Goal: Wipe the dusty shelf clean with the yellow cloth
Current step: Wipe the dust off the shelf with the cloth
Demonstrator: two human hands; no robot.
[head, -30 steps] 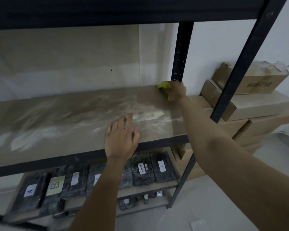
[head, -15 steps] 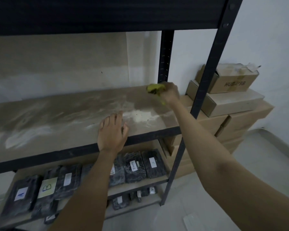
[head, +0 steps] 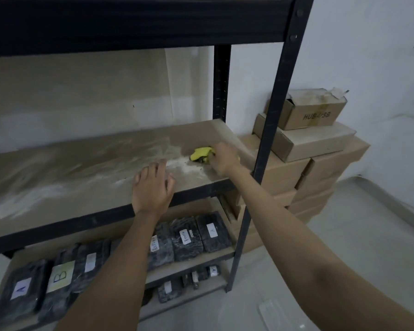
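Note:
The dusty brown shelf [head: 65, 173] runs across the middle of the head view, streaked with white dust. A bunched yellow cloth [head: 200, 154] lies on its right part, beside a pale dust patch. My right hand [head: 224, 159] grips the cloth from the right and presses it on the board. At the shelf's front edge my left hand [head: 151, 187] rests flat, fingers straight, holding nothing.
Black metal uprights [head: 276, 130] and a dark upper shelf beam [head: 134, 22] frame the shelf. Labelled black packages [head: 189, 237] fill the lower shelves. Stacked cardboard boxes [head: 320, 149] stand to the right against the white wall, on a pale floor.
My right hand has drawn the yellow cloth from the back right corner forward, toward the shelf's front. The left hand stays at the front edge. The view shifted left.

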